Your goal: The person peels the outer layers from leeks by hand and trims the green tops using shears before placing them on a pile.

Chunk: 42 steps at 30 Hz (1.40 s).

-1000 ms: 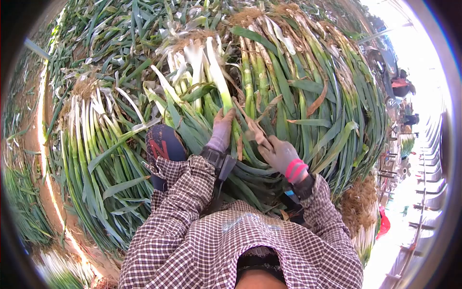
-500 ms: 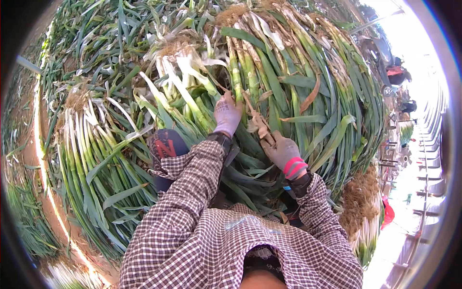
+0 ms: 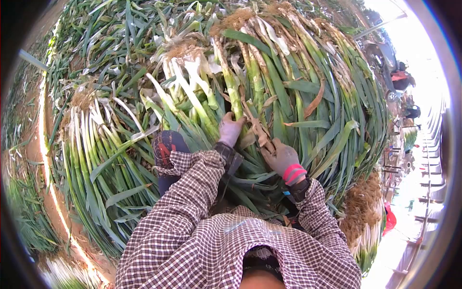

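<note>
My left hand point(image 3: 232, 130), in a pale glove, is closed around the lower stalk of a leek point(image 3: 231, 91), whose brown, rooted end points away from me. My right hand point(image 3: 283, 159), gloved with a pink cuff, pinches a dry brown leaf point(image 3: 260, 129) just right of that stalk. Under and beyond both hands spreads a large pile of leeks point(image 3: 308, 96), green leaves toward me and roots at the far side. Peeled white leeks point(image 3: 185, 86) lie left of my left hand. The fingertips of my right hand are partly hidden by the leaf.
A bundle of leeks point(image 3: 91, 139) lies at the left, near my shoe point(image 3: 168, 144). Loose leaf scraps point(image 3: 110, 43) cover the ground beyond. More leeks with thick brown roots point(image 3: 363, 197) are stacked at the right. A parked vehicle and people appear at the far right.
The leek stalk in my left hand has shifted left, away from its neighbours, and that hand has moved slightly nearer to me. My right hand stays on the dry leaf, a little lower and further right.
</note>
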{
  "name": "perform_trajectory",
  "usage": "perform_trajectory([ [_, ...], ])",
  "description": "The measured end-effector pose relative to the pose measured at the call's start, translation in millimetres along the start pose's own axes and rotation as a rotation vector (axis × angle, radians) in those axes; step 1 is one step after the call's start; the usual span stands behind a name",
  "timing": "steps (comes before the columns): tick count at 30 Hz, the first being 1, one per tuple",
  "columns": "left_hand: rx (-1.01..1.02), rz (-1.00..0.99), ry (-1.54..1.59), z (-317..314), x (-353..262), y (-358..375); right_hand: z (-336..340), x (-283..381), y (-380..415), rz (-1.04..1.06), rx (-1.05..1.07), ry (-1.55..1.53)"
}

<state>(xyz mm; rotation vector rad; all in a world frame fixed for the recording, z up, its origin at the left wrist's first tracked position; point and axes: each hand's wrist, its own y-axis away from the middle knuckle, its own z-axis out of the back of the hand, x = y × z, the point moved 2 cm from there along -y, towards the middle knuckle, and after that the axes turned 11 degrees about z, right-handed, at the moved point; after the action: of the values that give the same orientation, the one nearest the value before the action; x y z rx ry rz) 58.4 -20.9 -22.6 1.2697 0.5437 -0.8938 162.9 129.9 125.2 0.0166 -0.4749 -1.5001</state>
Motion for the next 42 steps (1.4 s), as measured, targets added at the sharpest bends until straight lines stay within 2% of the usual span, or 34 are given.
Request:
perform_trajectory([
  [2, 0.026, 0.001, 0.042, 0.9, 8.0, 19.7, -8.2, 0.9, 16.6, 0.072, -0.022, 0.008],
  [5, 0.007, 0.042, 0.1, -12.2, 35.6, 0.1, -14.5, 3.2, 36.1, 0.127, -0.031, 0.066],
  [6, 0.111, 0.088, 0.164, -7.0, 27.6, 2.4, -15.8, 2.7, 38.8, 0.135, -0.041, 0.089],
  [10, 0.214, 0.046, 0.317, -19.5, 28.4, -5.9, -16.3, -4.5, 33.3, 0.16, -0.067, 0.159],
  [14, 0.251, -0.113, 0.558, -27.9, 5.0, -1.6, -9.1, -12.6, 30.8, 0.144, -0.078, 0.176],
  [18, 0.279, -0.075, 0.423, -40.9, 8.4, -12.1, -7.6, -22.0, 21.8, 0.142, -0.115, 0.225],
  [21, 0.287, -0.127, 0.427, -32.2, 4.2, -0.3, -7.2, -27.0, -3.7, 0.096, -0.126, 0.239],
  [22, 0.315, -0.057, 0.361, -31.3, 6.0, 0.0, -6.9, -28.3, -13.6, 0.071, -0.124, 0.238],
  [25, 0.285, -0.043, 0.284, -22.5, 0.7, 8.8, -0.6, -31.6, -47.4, 0.061, -0.122, 0.234],
  [26, 0.292, 0.006, 0.179, -18.6, -1.7, 9.8, 1.6, -31.7, -58.2, 0.116, -0.171, 0.216],
  [29, 0.23, -0.04, 0.21, -29.3, 11.6, 3.6, 8.3, -33.7, -97.2, 0.196, -0.181, 0.278],
  [30, 0.258, 0.002, 0.205, -29.4, 11.3, 2.9, 17.7, -21.2, -108.4, 0.115, -0.113, 0.294],
  [33, 0.254, -0.039, 0.241, -33.5, 16.6, -0.1, 29.8, -6.3, -143.1, 0.02, -0.002, 0.292],
  [37, 0.258, -0.051, 0.243, -32.5, 17.3, 1.2, 29.1, -8.6, -196.6, 0.062, -0.005, 0.255],
  [40, 0.229, -0.092, 0.247, -30.6, 19.0, 3.9, 35.1, 1.6, -234.8, -0.013, -0.004, 0.264],
  [42, 0.273, -0.039, 0.257, -27.8, 19.3, 5.1, 38.2, 8.0, -245.8, -0.03, -0.058, 0.267],
])
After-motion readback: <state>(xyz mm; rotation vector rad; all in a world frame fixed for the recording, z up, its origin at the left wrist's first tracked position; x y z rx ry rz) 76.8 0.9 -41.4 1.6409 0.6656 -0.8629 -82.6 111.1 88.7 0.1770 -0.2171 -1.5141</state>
